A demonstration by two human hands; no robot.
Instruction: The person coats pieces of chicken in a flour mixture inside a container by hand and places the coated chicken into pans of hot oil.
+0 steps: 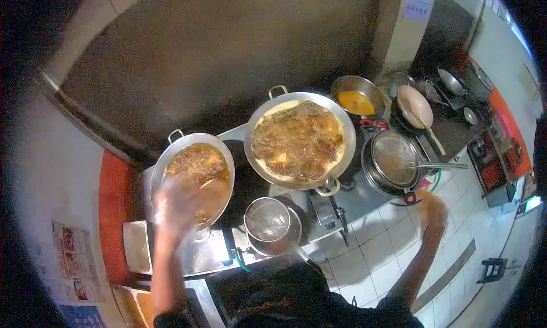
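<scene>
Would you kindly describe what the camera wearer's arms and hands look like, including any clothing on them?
The left sleeve and right sleeve are black or very dark, matching the dark top; the forearms below are bare. The left hand and right hand are blurred, so I cannot tell whether thin gloves cover them.

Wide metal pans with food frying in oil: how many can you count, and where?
2: the larger pan near the picture's middle, and the smaller pan to its left, partly covered by the blurred left hand. No others seem hidden.
</scene>
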